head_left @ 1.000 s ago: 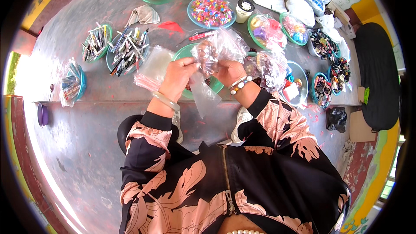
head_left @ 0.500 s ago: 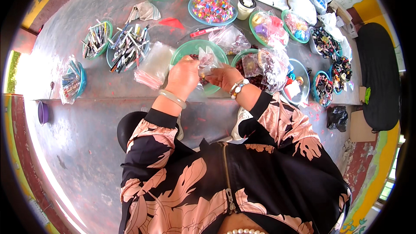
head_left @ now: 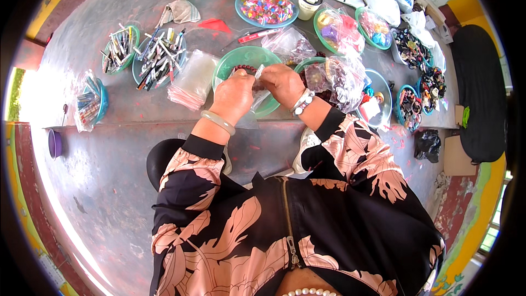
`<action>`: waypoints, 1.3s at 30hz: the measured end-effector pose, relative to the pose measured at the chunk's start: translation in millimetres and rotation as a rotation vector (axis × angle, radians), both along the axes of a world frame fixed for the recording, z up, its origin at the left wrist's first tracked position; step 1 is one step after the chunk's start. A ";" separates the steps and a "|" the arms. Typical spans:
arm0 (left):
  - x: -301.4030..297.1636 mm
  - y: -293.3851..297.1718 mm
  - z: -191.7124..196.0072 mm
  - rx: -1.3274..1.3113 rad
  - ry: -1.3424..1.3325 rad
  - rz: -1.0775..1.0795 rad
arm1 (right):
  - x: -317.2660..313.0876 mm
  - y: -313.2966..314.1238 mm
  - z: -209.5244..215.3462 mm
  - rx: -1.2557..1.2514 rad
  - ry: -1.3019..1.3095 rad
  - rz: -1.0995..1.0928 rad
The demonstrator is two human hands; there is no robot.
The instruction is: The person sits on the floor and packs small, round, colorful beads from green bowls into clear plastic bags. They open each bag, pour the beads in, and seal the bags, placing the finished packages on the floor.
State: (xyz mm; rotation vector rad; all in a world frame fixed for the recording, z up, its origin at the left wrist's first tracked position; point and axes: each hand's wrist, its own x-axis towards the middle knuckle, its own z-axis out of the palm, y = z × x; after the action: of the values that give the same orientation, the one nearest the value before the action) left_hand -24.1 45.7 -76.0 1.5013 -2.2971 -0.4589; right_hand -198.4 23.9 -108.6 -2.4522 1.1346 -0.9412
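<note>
Both my hands meet over a green plastic bowl [head_left: 233,56]. My left hand [head_left: 235,93] and my right hand [head_left: 282,82] are closed, pinching a small clear plastic bag [head_left: 257,98] near its upper edge. The bag hangs over the bowl's near rim. Dark red beads [head_left: 247,69] show in the bowl beyond my fingers; whether any are inside the bag I cannot make out. Just left of the bowl lies a stack of clear plastic bags [head_left: 196,74]. To its right stands a bowl piled with bagged dark beads [head_left: 342,85].
Baskets of pens [head_left: 163,58] stand on the left. A blue bowl of colourful wrapped pieces [head_left: 267,6], a lidded cup [head_left: 309,3] and a red cutter [head_left: 260,35] lie farther back. On the right are a metal basin [head_left: 378,85] and baskets of hair ties [head_left: 411,52].
My right hand has turned and risen slightly, bringing its fingertips against my left hand's at the bag's upper edge. More red beads now show in the bowl.
</note>
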 end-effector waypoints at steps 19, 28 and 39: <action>15.1 -12.5 -4.9 0.056 -0.049 0.151 | 7.6 -9.8 12.3 0.269 -0.209 -0.163; 20.6 -17.4 17.8 -0.125 0.143 0.111 | -1.2 -28.4 43.1 0.100 -0.209 -0.010; 31.9 -16.5 34.8 0.105 0.317 0.183 | -19.7 -42.6 51.8 0.583 -0.329 -0.017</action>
State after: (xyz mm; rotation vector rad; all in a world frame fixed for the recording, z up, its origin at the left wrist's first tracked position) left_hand 7.8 29.2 -41.2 1.5441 -1.9005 -0.7179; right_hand -218.2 -18.7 -56.8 -1.7562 1.1168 -0.8305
